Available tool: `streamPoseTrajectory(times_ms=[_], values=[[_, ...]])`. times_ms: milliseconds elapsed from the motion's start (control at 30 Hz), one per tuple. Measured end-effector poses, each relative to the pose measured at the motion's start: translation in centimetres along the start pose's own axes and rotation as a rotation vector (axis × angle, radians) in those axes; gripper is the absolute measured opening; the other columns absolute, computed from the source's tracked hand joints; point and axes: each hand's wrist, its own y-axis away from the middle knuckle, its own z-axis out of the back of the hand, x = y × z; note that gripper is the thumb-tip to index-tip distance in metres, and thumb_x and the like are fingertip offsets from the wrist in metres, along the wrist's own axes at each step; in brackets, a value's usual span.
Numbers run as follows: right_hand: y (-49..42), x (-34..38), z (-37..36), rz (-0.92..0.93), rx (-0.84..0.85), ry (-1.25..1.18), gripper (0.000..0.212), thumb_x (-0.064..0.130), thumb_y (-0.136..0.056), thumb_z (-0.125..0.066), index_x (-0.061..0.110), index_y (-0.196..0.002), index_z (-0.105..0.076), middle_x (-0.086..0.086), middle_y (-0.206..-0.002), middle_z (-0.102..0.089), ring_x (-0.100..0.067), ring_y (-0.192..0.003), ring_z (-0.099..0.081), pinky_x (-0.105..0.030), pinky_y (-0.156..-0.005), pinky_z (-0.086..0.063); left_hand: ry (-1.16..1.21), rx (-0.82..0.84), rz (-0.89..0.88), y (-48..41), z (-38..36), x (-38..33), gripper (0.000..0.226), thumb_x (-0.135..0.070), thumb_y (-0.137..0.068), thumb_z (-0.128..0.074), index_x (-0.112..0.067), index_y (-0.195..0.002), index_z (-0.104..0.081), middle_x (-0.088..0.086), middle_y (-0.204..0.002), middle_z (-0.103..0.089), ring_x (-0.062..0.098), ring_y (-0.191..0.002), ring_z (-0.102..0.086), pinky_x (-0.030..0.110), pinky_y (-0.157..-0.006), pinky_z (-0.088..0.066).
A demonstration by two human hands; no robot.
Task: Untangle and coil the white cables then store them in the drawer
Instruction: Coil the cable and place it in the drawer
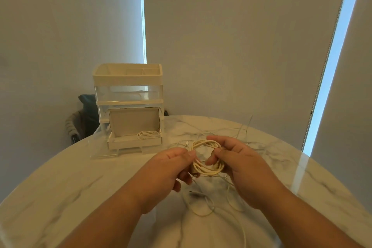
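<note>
Held one coil of white cable (208, 159) at centre frame, just above the tabletop (80, 187), between both hands. Pinched the coil's left rim with the left hand (173, 169), grip narrow, thumb on top of the loops and fingers curled beneath. Clasped the right rim with the right hand (247, 167), grip likewise narrow on the strands, forefinger over the top arc and thumb at the ring's inside. Left a plug end jutting at the coil's upper left, toward the drawer (133, 144).

Showed loose white cables (203, 205) on the tabletop beneath and beyond the hands, from lower centre to right of centre, looped over one another and not yet sorted. Showed, at left of centre, a clear-and-cream organiser (127, 86) with its lowest drawer pulled open and one finished coil (148, 134) lying in the drawer's right half.

Judged as the step in hand: closing off this coil ahead of storing it. Judged best done by pinching across all loops with one hand and tucking the free end round the bundle with the other, to stop the ring springing apart; by checking for strands trailing down into the loose heap, to avoid dragging the tangle along; and by setting the coil flat in the drawer's bare left half, beside the stored one rather than on top of it
</note>
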Motion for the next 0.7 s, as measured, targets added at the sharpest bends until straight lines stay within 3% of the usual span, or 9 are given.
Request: streamPoseTrajectory(times_ms=[133,233,300,367,433,533,700], values=[[0.3,0.5,0.6,0.167,-0.070,0.213,0.027,0.004,-0.093,-0.064,0.028,-0.102,-0.074,0.008,-0.089,-0.077,-0.001,-0.085,-0.070,-0.011,-0.071,-0.049,-0.133,-0.077,-0.035,0.2,-0.2,-0.2,0.019,-0.031,-0.095,-0.059,-0.026,-0.093,-0.078,-0.013,-0.079,-0.069,0.002,-0.063,-0.054,0.014,-0.058,-0.039],[0.5,0.6,0.6,0.273,-0.124,0.319,0.033,-0.002,-0.089,-0.064,0.028,-0.093,-0.076,0.017,-0.089,-0.075,0.003,-0.087,-0.068,-0.007,-0.072,-0.047,-0.153,-0.130,-0.042,0.2,-0.3,-0.2,0.015,-0.024,-0.094,-0.063,-0.031,-0.102,-0.074,-0.001,-0.072,-0.062,0.009,-0.059,-0.053,0.026,-0.059,-0.046],[0.5,0.5,0.4,0.325,-0.156,0.351,0.040,-0.009,-0.086,-0.060,0.028,-0.086,-0.076,0.016,-0.087,-0.075,0.000,-0.085,-0.069,-0.011,-0.073,-0.051,-0.018,-0.154,0.017,0.2,-0.8,-0.4,0.023,-0.012,-0.094,-0.059,-0.026,-0.110,-0.069,0.006,-0.076,-0.067,0.013,-0.066,-0.064,0.031,-0.064,-0.053],[0.5,0.2,0.3,0.372,-0.192,0.328,0.044,-0.014,-0.084,-0.059,0.027,-0.082,-0.076,0.013,-0.087,-0.076,-0.003,-0.087,-0.070,-0.015,-0.076,-0.053,0.278,-0.183,0.137,0.3,-1.5,-0.7,0.025,-0.006,-0.094,-0.053,-0.017,-0.114,-0.063,0.016,-0.085,-0.070,0.026,-0.074,-0.069,0.038,-0.065,-0.056],[0.4,-0.1,0.3,0.419,-0.217,0.274,0.045,-0.017,-0.081,-0.061,0.026,-0.078,-0.076,0.012,-0.090,-0.077,-0.004,-0.091,-0.071,-0.015,-0.080,-0.053,0.526,-0.180,0.239,0.4,-1.8,-1.0,0.021,-0.017,-0.095,-0.055,-0.007,-0.114,-0.058,0.022,-0.092,-0.067,0.032,-0.072,-0.068,0.038,-0.060,-0.057],[0.3,-0.4,0.1,0.467,-0.177,0.249,0.048,-0.022,-0.076,-0.062,0.024,-0.075,-0.077,0.011,-0.090,-0.077,-0.004,-0.092,-0.071,-0.013,-0.080,-0.052,0.625,-0.110,0.292,0.4,-1.9,-1.1,0.037,-0.030,-0.090,-0.064,0.000,-0.111,-0.060,0.021,-0.090,-0.069,0.026,-0.067,-0.067,0.032,-0.056,-0.058],[0.3,-1.0,-0.4,0.512,-0.132,0.377,0.048,-0.015,-0.074,-0.063,0.030,-0.080,-0.078,0.020,-0.103,-0.073,0.002,-0.103,-0.066,-0.008,-0.086,-0.047,0.659,-0.182,0.183,0.0,-1.6,-0.9,0.021,-0.006,-0.092,-0.061,0.008,-0.107,-0.065,0.016,-0.076,-0.066,0.017,-0.060,-0.061,0.022,-0.051,-0.056]])
